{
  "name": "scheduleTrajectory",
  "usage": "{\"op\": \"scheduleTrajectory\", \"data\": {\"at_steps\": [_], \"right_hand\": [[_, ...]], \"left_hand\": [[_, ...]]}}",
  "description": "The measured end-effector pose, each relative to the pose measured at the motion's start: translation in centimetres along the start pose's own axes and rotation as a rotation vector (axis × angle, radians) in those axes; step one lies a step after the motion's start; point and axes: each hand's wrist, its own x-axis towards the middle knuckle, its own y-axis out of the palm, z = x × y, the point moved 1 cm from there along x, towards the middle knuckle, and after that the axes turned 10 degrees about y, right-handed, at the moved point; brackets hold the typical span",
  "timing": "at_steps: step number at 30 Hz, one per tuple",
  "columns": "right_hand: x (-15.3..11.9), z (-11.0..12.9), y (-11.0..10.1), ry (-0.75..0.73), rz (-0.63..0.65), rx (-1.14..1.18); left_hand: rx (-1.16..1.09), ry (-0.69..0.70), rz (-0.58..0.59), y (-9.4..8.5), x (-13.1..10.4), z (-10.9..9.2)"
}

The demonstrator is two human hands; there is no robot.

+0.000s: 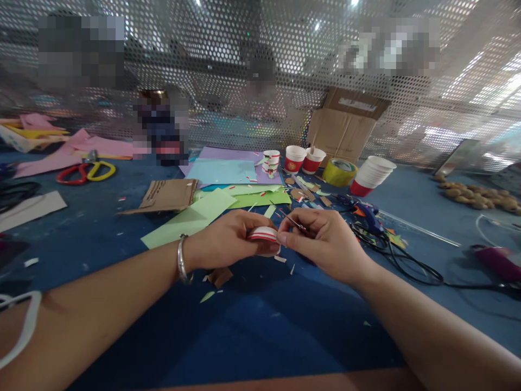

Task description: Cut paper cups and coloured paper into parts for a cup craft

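My left hand [228, 241] is closed around a red-and-white striped piece of paper cup [264, 233], gripped between thumb and fingers over the table. Close against it on the right, my right hand [325, 239] is closed on a thin dark metal tool, which looks like a small pair of scissors [293, 221]; its handles are mostly hidden by the fingers. The right thumb and index finger meet at the cup piece's right edge. Below the hands, small paper scraps [280, 259] and a bit of brown cardboard [220, 277] lie on the blue tabletop.
Behind the hands lie green paper [191, 217], blue paper [228, 171] and corrugated cardboard [169, 194]. Paper cups [295, 158], yellow tape [339, 172] and stacked cups [372, 172] stand farther back. A blue glue gun [369, 217] with a looping cord is right; red-yellow scissors [87, 172] are left.
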Motion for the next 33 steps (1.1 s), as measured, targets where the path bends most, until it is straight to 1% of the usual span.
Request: {"op": "scheduleTrajectory", "data": {"at_steps": [3,6,10,14,20,22,27,33], "right_hand": [[0.4,-0.2,-0.2,0.009,0.02,0.053],[0.7,-0.5,-0.5,-0.014,-0.012,0.067],[0.7,-0.8,-0.8,-0.076,-0.113,-0.079],[0.4,-0.8,-0.7,-0.09,-0.187,-0.255],[0.3,-0.8,-0.5,-0.162,-0.215,-0.347],[0.2,-0.8,-0.5,-0.185,-0.225,-0.362],[-0.1,-0.5,-0.4,-0.264,-0.226,-0.39],[-0.3,-0.3,-0.2,-0.349,-0.257,-0.399]], "left_hand": [[0.044,-0.017,-0.004,0.0,0.0,0.0],[0.067,-0.058,-0.046,-0.2,0.2,-0.7],[-0.008,-0.087,-0.129,-0.4,0.5,-1.5],[-0.041,-0.038,-0.211,-0.5,0.6,-1.2],[-0.01,0.066,-0.337,-0.5,0.6,-1.3],[-0.027,0.091,-0.341,-0.4,0.6,-1.5],[-0.066,0.161,-0.305,-0.3,0.6,-1.3],[0.001,0.223,-0.338,-0.3,0.1,-0.9]]}}
